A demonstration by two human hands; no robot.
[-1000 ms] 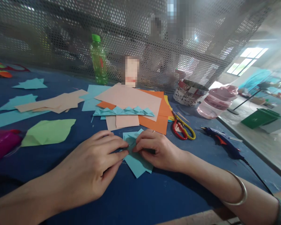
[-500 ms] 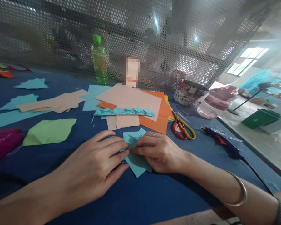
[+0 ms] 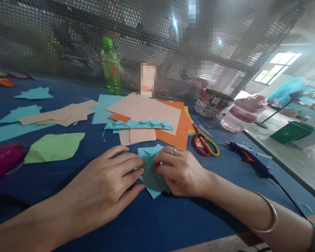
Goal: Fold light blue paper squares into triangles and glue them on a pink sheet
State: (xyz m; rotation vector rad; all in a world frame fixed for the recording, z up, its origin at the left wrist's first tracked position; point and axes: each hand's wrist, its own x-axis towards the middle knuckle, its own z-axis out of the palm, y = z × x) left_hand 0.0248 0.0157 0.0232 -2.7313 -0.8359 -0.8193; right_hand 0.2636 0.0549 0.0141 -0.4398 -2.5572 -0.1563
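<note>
Left hand (image 3: 110,180) laid open, palm down, fingers lightly parted, tips at the left edge of a folded piece of sky-blue paper (image 3: 152,183) with layered, pointed corners. My right hand (image 3: 183,171), silver ring (image 3: 174,151) on one finger, curls over the paper's right side; whether its fingertips pinch a fold or only press, I cannot tell. Paper lies between my hands, on the dark-blue tabletop (image 3: 147,220). Long axis runs roughly near to far; one sharp corner points back toward me, smaller corners face away past my fingers.

Beyond my grip: strip of light-blue folded paper triangles (image 3: 140,125), set crosswise, peaks away from me, across a pale-pink paper sheet (image 3: 147,108). Right of my right hand: scissors with red and yellow handles (image 3: 201,135); farther right, dark-blue glue gun (image 3: 252,159), nozzle pointing away and left.
</note>
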